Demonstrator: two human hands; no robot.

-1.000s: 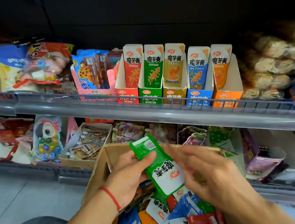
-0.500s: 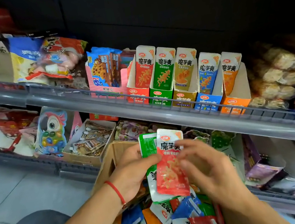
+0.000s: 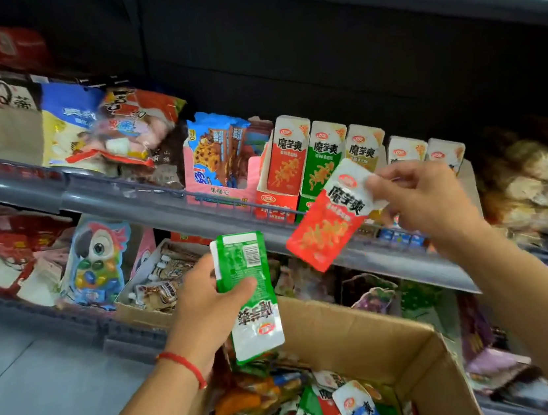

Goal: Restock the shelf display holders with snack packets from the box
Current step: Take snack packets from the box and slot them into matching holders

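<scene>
The right hand (image 3: 427,202) pinches a red packet (image 3: 328,221) by its top, probably aiming for the red holder (image 3: 277,203). The left hand (image 3: 208,305) grips green packets (image 3: 246,290) above the cardboard box (image 3: 368,337), kept ready.

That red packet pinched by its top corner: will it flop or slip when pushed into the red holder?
The red packet hangs tilted yet fairly flat from the right hand, so likely light and semi-stiff. Its glossy film may slip in a corner grip. The red holder already looks full, so it might buckle.
</scene>
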